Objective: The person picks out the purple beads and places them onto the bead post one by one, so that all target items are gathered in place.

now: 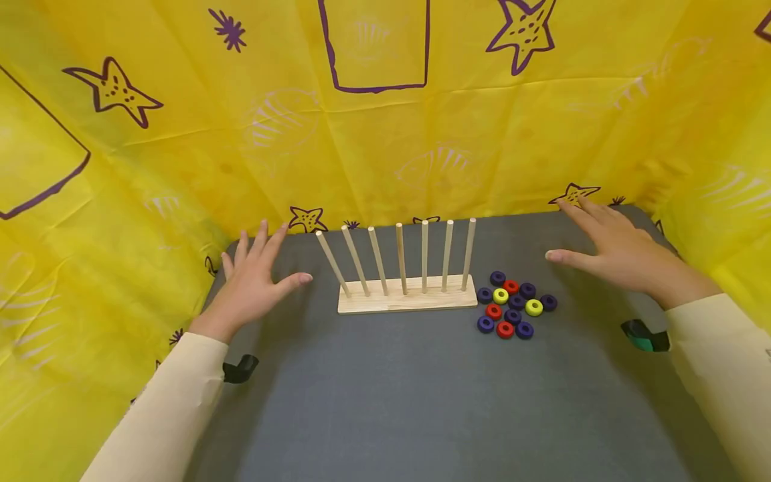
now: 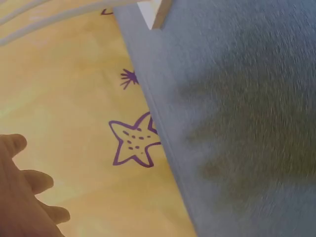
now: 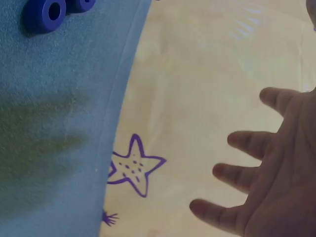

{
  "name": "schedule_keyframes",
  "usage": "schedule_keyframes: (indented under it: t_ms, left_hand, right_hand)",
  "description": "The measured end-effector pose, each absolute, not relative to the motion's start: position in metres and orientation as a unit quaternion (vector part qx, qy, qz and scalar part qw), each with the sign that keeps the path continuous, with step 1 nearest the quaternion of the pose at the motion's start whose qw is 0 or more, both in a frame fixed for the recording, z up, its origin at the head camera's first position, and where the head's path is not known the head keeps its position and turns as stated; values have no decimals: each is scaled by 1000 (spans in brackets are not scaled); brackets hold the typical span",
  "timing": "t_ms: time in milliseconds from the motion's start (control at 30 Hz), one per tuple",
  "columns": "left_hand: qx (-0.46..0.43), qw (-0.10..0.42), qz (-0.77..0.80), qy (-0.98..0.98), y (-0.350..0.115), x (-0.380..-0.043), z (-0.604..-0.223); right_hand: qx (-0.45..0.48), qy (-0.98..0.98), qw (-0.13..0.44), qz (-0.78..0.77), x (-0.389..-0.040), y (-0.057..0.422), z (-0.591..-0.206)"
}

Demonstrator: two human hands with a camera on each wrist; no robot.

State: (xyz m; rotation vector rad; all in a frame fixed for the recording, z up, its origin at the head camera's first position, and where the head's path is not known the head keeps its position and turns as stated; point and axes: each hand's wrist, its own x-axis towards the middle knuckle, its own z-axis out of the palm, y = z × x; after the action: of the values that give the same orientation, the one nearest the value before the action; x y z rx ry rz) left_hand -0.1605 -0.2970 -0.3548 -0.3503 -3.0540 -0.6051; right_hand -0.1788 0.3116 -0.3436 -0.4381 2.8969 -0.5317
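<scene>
A pale wooden rack (image 1: pixel 397 304) with a row of several upright pegs stands on the grey table in the head view, its pegs bare. To its right lies a loose cluster of small rings: dark blue (image 1: pixel 525 330), red (image 1: pixel 504 329) and yellow (image 1: pixel 533 307). My left hand (image 1: pixel 249 288) hovers left of the rack, fingers spread, holding nothing. Over the table's right side, beyond the rings, my right hand (image 1: pixel 626 251) is raised with its fingers spread and nothing in it. In the right wrist view two blue rings (image 3: pixel 45 15) show at the top left corner.
Yellow cloth (image 1: pixel 373 154) printed with purple starfish hangs along the back and both sides of the grey table (image 1: pixel 385 395). Dark straps (image 1: pixel 241 369) stick out beside both cream sleeves (image 1: pixel 162 402).
</scene>
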Motion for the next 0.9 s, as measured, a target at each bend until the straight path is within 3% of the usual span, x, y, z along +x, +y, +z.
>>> schedule_keyframes:
  t_ms: [467,900]
  left_hand:
    - [-155,105,-407,-894,-293,-165,-385]
    - [-115,101,-572,-806,-265,-163,-425]
  right_hand:
    - [-185,904,25,-385,-166,324,-371]
    - [-164,874,5,-457,-152,314,-412]
